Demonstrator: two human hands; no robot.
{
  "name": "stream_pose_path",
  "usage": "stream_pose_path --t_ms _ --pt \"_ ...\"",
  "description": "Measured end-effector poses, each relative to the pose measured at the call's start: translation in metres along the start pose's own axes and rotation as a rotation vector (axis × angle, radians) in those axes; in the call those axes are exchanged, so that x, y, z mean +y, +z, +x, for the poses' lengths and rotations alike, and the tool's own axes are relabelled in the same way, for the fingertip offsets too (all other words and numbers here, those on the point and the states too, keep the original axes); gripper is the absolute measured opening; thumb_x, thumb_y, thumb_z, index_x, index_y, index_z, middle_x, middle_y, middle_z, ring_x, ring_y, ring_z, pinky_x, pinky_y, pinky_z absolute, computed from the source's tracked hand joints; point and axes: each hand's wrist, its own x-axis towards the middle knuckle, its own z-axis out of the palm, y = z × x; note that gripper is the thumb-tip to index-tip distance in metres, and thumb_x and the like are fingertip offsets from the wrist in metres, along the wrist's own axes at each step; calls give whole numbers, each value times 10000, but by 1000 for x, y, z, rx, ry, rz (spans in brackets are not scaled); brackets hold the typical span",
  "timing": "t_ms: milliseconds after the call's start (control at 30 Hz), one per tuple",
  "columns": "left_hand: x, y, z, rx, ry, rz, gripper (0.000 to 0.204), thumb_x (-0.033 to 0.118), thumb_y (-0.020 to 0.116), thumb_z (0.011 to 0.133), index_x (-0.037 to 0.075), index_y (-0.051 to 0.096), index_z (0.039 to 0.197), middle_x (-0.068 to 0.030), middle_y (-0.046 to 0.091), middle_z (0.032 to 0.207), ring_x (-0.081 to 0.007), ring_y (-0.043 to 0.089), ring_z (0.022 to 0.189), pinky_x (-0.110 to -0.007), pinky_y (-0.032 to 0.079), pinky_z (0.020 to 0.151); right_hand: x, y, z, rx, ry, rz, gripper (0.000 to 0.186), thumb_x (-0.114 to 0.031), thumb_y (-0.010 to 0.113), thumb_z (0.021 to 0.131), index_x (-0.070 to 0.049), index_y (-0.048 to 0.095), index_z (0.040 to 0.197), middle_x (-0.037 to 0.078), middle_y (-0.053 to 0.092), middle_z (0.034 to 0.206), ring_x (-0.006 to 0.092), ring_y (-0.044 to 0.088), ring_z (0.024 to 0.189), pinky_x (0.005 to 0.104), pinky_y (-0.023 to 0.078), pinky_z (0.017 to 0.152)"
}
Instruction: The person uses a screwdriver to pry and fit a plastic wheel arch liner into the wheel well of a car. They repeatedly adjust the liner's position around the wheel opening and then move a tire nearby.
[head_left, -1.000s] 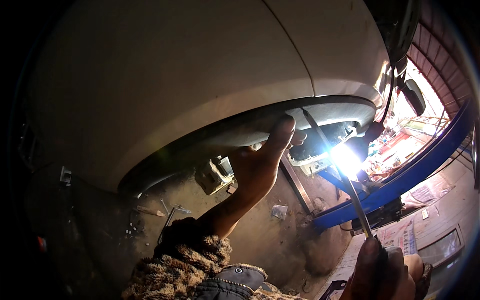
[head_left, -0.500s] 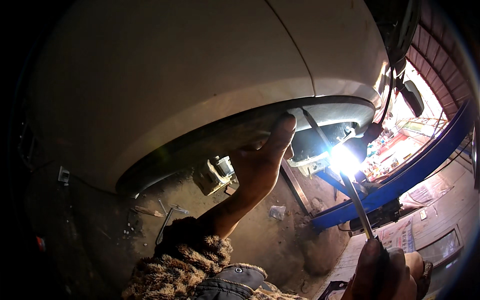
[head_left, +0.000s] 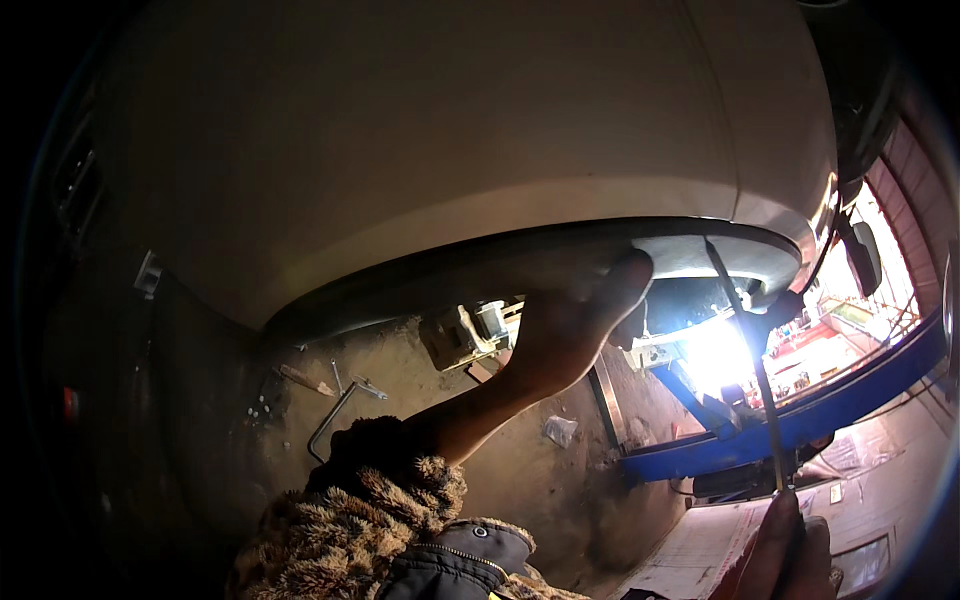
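Observation:
Above me curves the pale body panel (head_left: 480, 130) of a vehicle, with a dark trim strip (head_left: 450, 262) along its lower edge. My left hand (head_left: 575, 325) is closed on this strip, its thumb against the outer face and its other fingers mostly hidden behind. In my right hand (head_left: 790, 560), at the lower right, is a screwdriver (head_left: 765, 390) with a long thin shaft. Its shaft points up, and its tip meets the strip a little right of my left thumb. The handle is mostly hidden in my fingers.
A blue steel beam (head_left: 690, 460) runs across the right, beside a very bright light (head_left: 718, 355). On the dirt floor below lie a bent metal bar (head_left: 335, 420), a wrench (head_left: 368, 390) and a crumpled plastic piece (head_left: 560, 430). A side mirror (head_left: 862, 258) hangs at the far right.
The view has shifted, so the vehicle sits further right in it. My left thumb is now further left of the screwdriver tip, which stays near the panel seam.

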Motion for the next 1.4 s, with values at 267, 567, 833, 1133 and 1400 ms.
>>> stream_pose_path --t_ms 267,567,833,1133,1400 --pt "8 -47 -28 66 42 -173 477 331 421 1043 -5 540 725 -116 588 590 -195 581 497 -304 479 522 -16 -7 -6 -91 392 447 200 -43 671 892 -62 700 1089 119 648 773 275 600 555 366 452 449" --pt "11 -53 -43 137 -25 -126 864 728 160 950 36 556 617 -58 529 536 -152 512 477 -284 429 507 4 18 -9 186 -67 116 314 8 683 870 -31 645 1180 140 631 770 288 583 550 354 457 449" --pt "17 -61 -45 144 -47 -100 834 747 214 934 52 575 647 -32 521 557 -153 509 480 -255 391 481 5 12 -5 133 -53 197 270 52 651 879 34 641 1149 161 650 802 287 629 605 340 503 505" --pt "21 -52 -38 236 -9 -224 673 657 355 964 45 631 1006 -51 607 762 -161 536 533 -261 406 480 10 14 -7 12 92 372 267 4 586 908 69 590 1167 195 694 935 303 706 810 359 598 733" --pt "26 -35 -41 347 -30 -434 627 608 433 968 78 591 672 -9 526 666 -119 426 539 -255 347 499 -2 30 -2 175 50 195 293 -12 617 877 64 615 1160 189 650 895 282 649 693 342 539 606"
